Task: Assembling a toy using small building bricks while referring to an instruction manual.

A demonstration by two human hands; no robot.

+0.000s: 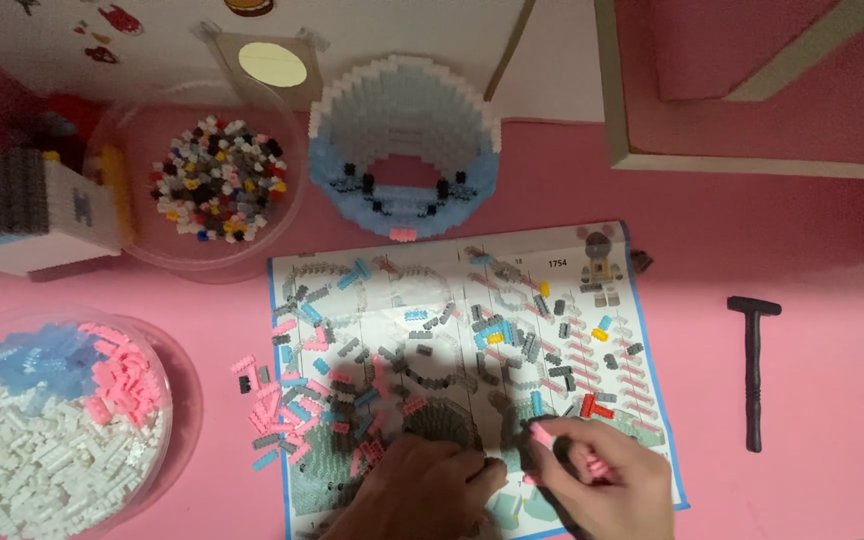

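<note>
Head view: right hand [607, 480] pinches pink brick [542, 436] between fingertips, near edge of instruction sheet [652, 340]. Left hand [422, 490] flat, fingers loosely spread, steadying sheet. Loose bricks [292, 410] scattered on sheet within reach; bowl of white bricks [52, 430] left.

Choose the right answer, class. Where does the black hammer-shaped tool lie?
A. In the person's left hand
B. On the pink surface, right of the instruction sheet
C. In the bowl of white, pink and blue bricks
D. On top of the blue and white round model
B: the black hammer-shaped tool lies alone on the pink surface, right of the instruction sheet, touched by neither hand.
</note>
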